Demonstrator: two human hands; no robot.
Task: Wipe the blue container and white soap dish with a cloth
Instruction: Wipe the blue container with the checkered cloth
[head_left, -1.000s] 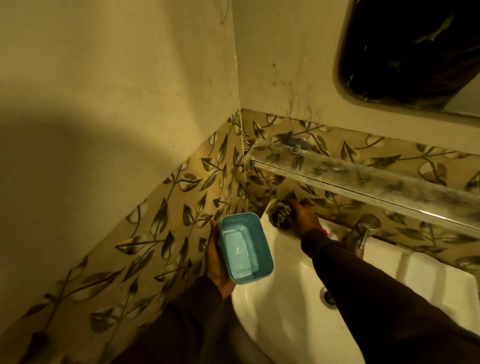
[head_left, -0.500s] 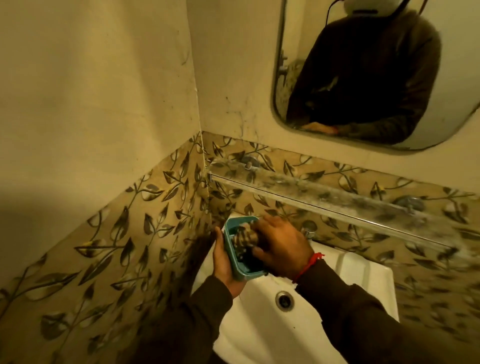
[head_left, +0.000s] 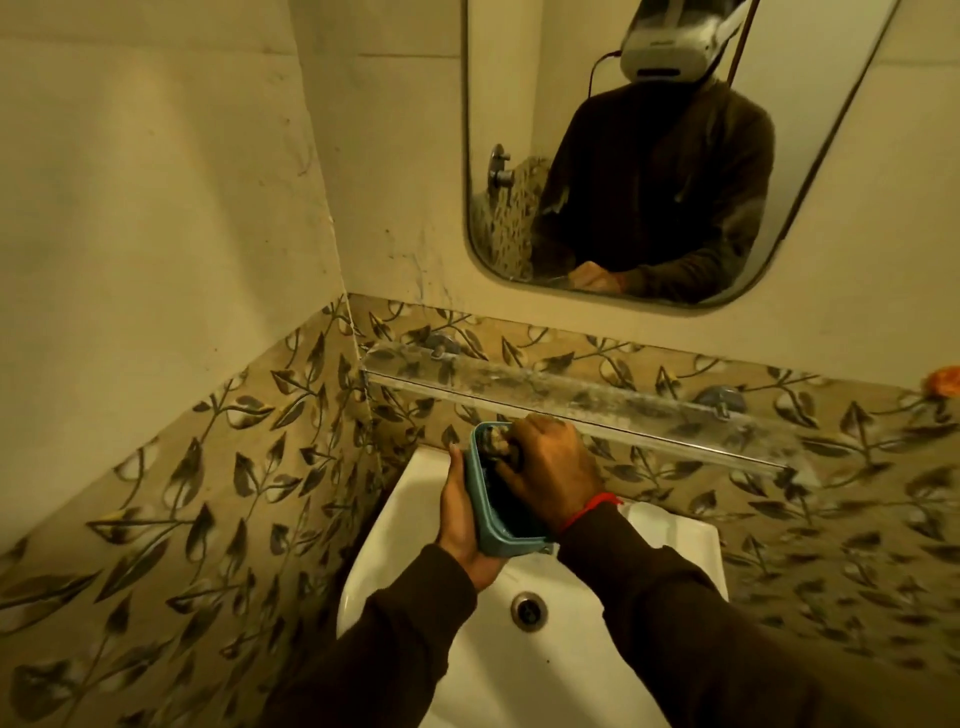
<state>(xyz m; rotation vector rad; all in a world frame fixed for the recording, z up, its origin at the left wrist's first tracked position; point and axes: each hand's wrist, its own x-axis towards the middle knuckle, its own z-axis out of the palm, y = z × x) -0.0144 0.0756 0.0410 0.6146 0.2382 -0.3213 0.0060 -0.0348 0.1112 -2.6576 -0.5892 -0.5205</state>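
My left hand (head_left: 460, 525) grips the blue container (head_left: 483, 512) from its left side and holds it tilted on edge above the white sink (head_left: 400, 525). My right hand (head_left: 553, 470) is pressed into the container's open side, its fingers closed on a bunched patterned cloth (head_left: 497, 442) near the container's far end. Most of the container's inside is hidden by that hand. No white soap dish can be made out in this view.
A glass shelf (head_left: 571, 400) on metal brackets runs along the leaf-patterned tiles just above the hands. A mirror (head_left: 519, 156) hangs above it. The sink drain (head_left: 529, 609) lies below the hands. An orange object (head_left: 943, 379) sits at the far right.
My right hand took the cloth from the sink's back corner and brought it into the container. The container came up and toward the shelf, and the view tipped up to the mirror.
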